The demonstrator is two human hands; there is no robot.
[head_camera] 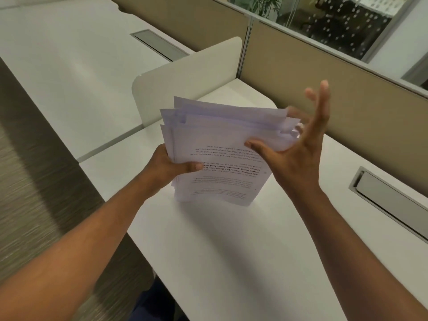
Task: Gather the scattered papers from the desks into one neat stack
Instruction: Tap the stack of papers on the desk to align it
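Observation:
A thick, uneven stack of white printed papers (222, 144) is held above the white desk (231, 239), its lower edge close to the desk top. My left hand (171, 165) grips the stack's left side, thumb on the top sheet. My right hand (298, 144) is at the stack's right edge, thumb pressed on the top page, fingers spread and blurred beyond the edge. The sheets are misaligned, with corners sticking out at the far left and right. The text on the top page reads upside down from my view.
A low white divider (185, 75) separates this desk from the neighbouring white desk (58, 54). Each desk has a grey cable hatch (391, 200). Tan partition panels (324, 77) with glass above run along the back right. Carpeted floor lies at the left.

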